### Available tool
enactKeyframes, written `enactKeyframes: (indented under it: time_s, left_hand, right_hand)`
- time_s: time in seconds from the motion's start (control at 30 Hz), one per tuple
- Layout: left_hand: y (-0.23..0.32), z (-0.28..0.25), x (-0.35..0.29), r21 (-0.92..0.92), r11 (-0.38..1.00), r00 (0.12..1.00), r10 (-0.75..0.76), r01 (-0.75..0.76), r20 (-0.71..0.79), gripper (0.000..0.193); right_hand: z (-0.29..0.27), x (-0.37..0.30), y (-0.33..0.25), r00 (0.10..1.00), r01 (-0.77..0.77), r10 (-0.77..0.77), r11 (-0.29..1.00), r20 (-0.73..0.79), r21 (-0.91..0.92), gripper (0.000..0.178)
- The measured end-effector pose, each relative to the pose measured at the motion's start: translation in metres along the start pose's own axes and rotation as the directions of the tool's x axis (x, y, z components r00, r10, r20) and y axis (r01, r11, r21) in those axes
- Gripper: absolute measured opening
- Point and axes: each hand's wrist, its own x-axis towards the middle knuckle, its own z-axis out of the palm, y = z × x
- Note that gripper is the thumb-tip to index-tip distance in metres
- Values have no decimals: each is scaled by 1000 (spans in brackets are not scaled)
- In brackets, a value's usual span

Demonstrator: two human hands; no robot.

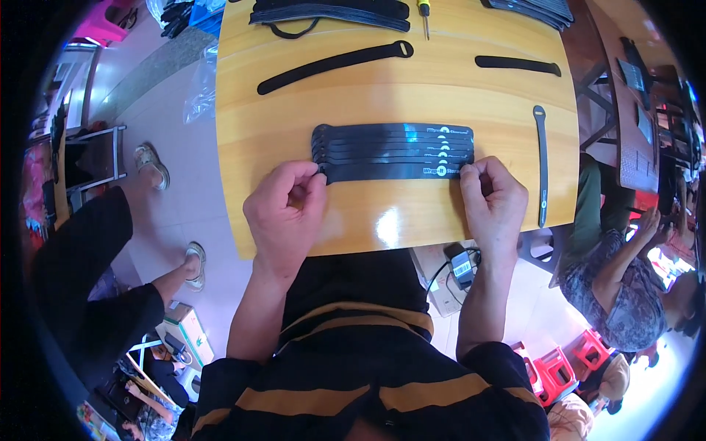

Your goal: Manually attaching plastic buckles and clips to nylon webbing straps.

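Note:
Several black hook-and-loop cable straps [382,143] lie overlapped in a flat, fanned row in front of me, with pale printing at their right ends. My left hand [283,209] is closed in a pinch on the left end of the nearest strap [379,172]. At that strap's right end, my right hand [496,202] pinches its corner between thumb and fingers. Single straps lie apart: a long slotted one [331,67] farther off, a short one [517,65] at the far right, and a narrow one [543,165] pointing away from me by the right edge.
Stacks of black straps sit at the wooden table's [353,228] far edge, one left [331,12], one right [533,9]. A yellow-handled screwdriver [424,10] lies between them. A seated person [621,294] is on the right; another person's legs [95,228] are on the left. Red stools [551,371] stand lower right.

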Motion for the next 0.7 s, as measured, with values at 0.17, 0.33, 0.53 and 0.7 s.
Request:
enactKeyframes:
  time_s: [0.17, 0.33, 0.53, 0.7]
  left_hand:
    - [-3, 0, 0, -14, 1000, 1000, 8, -8, 0, 15]
    - [-3, 1, 0, -28, 1000, 1000, 4, -3, 7, 16]
    - [-5, 1, -1, -18, 1000, 1000, 9, -9, -7, 16]
    - [-2, 3, 0, -26, 1000, 1000, 7, -7, 5, 15]
  right_hand:
    - [0, 2, 1, 1000, 1, -1, 1000, -9, -18, 17]
    - [0, 3, 2, 1000, 23, -24, 997, -12, -75, 19]
    - [2, 3, 2, 999, 42, -43, 995, -2, -89, 20]
    - [0, 2, -1, 1000, 23, -25, 993, -15, -116, 21]
